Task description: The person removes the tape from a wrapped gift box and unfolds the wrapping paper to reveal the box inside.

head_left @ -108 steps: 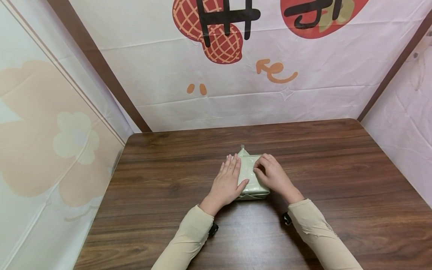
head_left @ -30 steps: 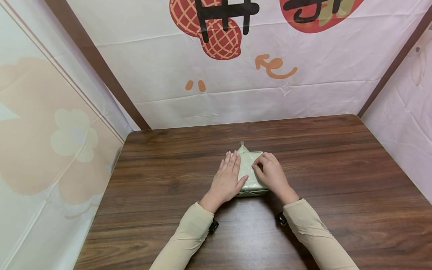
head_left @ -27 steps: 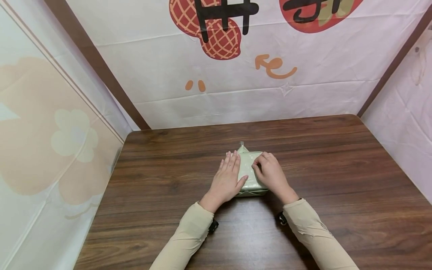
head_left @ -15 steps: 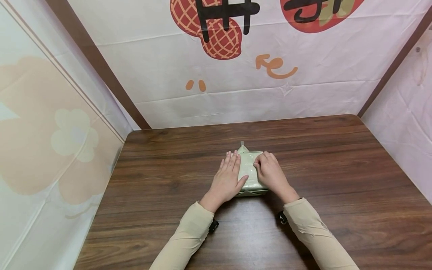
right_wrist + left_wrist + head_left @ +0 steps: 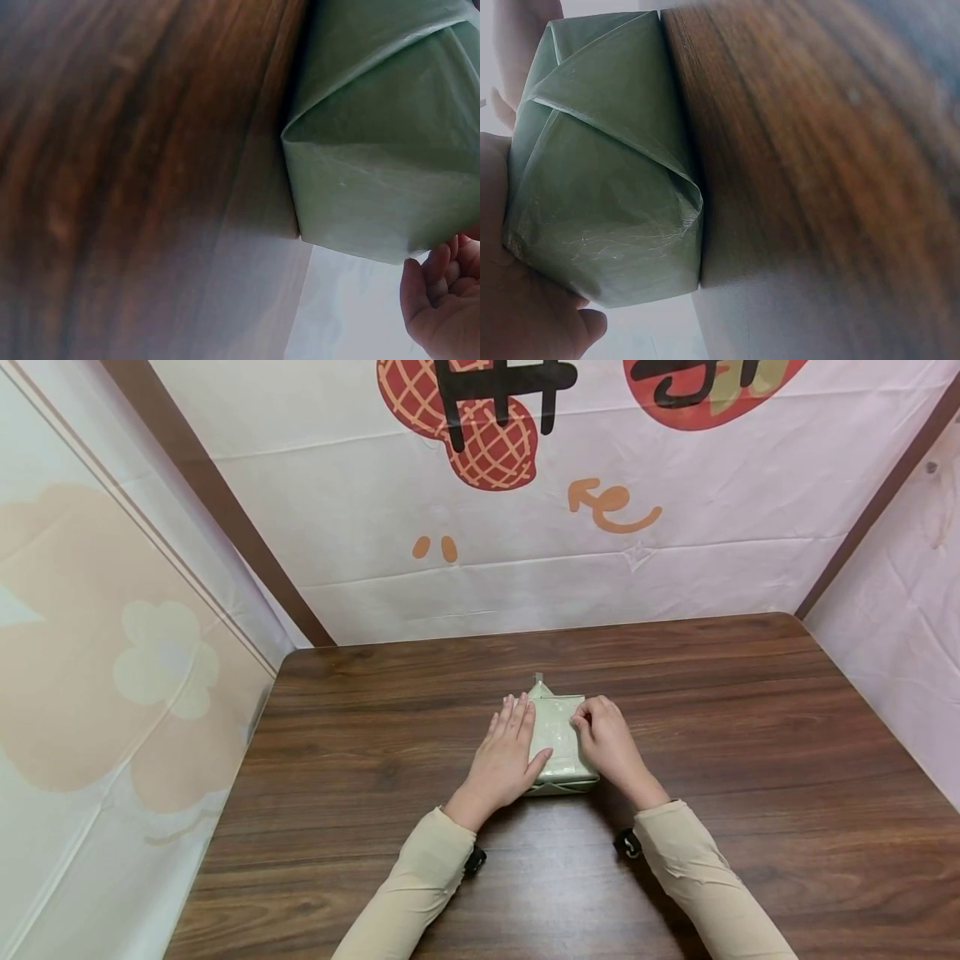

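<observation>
Pale green, glossy wrapping covers the package (image 5: 555,735) that we see lying on the wood-grain table (image 5: 337,777), just right of the middle of the head view. The left hand (image 5: 501,762) rests flat along its left side, fingers straight and thumb spread over the top. Apart from it, the right hand (image 5: 611,743) is at the right edge with curled fingers; we cannot tell whether they pinch the wrapping. Beyond the far edge we find a pointed flap (image 5: 540,690) sticking out. Both wrist views show us slanting folds crossing the package's near end. Beige sleeves (image 5: 420,868) cover the forearms, with a black device (image 5: 475,862) under each wrist. Behind the table we see a white printed sheet (image 5: 360,518).
</observation>
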`<state>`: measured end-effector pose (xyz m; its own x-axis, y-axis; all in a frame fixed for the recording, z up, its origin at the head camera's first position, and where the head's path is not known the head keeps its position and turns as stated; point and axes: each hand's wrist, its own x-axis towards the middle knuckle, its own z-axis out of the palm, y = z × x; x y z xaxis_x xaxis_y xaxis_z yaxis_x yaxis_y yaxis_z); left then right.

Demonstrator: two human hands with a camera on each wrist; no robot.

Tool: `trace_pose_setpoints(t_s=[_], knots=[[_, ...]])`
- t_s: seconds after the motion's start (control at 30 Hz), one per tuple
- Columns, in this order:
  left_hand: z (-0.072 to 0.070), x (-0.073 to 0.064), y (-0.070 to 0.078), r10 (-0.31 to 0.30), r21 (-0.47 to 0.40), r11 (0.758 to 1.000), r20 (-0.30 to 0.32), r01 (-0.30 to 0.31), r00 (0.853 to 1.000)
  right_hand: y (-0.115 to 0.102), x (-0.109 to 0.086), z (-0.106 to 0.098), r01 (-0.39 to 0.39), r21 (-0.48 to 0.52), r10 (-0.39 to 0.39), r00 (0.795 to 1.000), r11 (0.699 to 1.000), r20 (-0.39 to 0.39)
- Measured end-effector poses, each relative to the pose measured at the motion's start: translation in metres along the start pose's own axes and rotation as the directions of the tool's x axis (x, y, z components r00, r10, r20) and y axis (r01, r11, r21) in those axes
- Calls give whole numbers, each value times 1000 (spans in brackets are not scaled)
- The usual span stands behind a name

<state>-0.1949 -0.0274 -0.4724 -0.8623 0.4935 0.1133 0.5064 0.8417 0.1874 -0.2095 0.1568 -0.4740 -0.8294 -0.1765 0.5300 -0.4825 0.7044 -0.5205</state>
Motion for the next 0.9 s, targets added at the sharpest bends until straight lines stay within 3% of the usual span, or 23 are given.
trace_pose_setpoints(t_s=[0.33, 0.53, 0.63, 0.77, 0.9], knots=[[2, 1, -1, -1, -19, 1000, -4, 1, 1000, 3, -5, -1, -107, 63, 109, 994, 992, -31], [-4, 0, -3, -5, -97, 995, 11, 6, 1000, 5, -5, -2, -92, 50, 95, 993, 995, -66], [-10, 3, -5, -1, -93, 996, -2, 1, 1000, 6, -4, -3, -68, 35, 70, 994, 997, -82], [-15, 13, -13, 74, -53, 996, -18, -75, 997, 6, -4, -3, -69, 32, 72, 993, 997, -90], [-14, 23, -23, 193, -44, 980, 22, -192, 981, 5, -4, -4, -85, 54, 90, 993, 995, -83]])
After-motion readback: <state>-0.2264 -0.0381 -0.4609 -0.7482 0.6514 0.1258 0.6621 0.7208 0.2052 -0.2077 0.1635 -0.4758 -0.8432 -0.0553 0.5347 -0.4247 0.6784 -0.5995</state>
